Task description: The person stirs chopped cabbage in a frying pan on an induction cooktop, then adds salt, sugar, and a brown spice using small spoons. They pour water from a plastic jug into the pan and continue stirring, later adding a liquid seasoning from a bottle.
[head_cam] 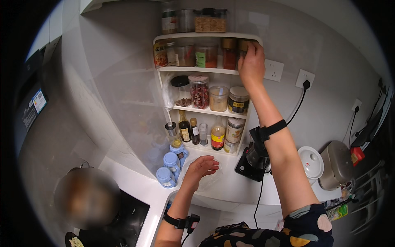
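My right hand (253, 61) is raised to the right end of the upper shelf, its fingers and thumb around a gold-lidded spice jar (243, 46) that they partly hide. Beside that jar is another gold-lidded jar (229, 55) of red powder. My left hand (200, 171) hangs over the white countertop (228, 188) with fingers apart and nothing in them. Beneath it lies a clear plastic bag (211, 179). Left of this hand stand several light-blue-lidded seasoning jars (172, 162).
A white spice rack (197, 70) holds jars and bottles. Right of it stand an electric kettle (256, 157) on a black base, a white lidded pot (311, 162) and a rice cooker (336, 165). A black cooktop (132, 213) is at lower left, under a blurred pot (88, 197).
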{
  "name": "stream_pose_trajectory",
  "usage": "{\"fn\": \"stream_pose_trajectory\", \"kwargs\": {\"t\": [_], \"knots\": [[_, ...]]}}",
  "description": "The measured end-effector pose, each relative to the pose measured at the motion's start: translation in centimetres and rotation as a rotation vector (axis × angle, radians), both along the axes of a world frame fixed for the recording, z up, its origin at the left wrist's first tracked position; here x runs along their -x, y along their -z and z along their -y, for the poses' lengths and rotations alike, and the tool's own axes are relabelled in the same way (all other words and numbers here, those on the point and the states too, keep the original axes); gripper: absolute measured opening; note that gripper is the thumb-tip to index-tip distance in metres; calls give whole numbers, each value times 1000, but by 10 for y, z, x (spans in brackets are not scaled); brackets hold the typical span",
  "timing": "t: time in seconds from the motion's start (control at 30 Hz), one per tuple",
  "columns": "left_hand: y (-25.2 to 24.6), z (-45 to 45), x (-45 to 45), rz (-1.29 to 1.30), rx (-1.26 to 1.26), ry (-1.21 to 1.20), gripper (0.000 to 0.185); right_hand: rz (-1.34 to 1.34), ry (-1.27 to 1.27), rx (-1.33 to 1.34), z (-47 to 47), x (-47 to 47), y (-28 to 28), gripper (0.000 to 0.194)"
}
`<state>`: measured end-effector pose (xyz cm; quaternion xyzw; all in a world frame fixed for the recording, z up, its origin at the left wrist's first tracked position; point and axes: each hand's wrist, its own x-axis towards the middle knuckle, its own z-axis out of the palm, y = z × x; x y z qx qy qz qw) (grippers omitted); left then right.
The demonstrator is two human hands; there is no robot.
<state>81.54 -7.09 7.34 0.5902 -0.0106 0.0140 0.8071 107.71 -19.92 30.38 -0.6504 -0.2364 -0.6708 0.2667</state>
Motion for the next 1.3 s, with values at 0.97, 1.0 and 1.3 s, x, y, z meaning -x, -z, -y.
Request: {"fn": "stream_pose_trajectory", "kwargs": {"t": [0.97,1.0,1.3], "knots": [[10,-10,44,-63,-30,27,27,-800,205,88,-5,-10,-11,57],[11,-9,45,-61,-24,33,27,-809,173,10,-7,-7,-13,56],[15,1,47,-44,-31,79,28,-658,52,-22,3,17,-14,51]]}}
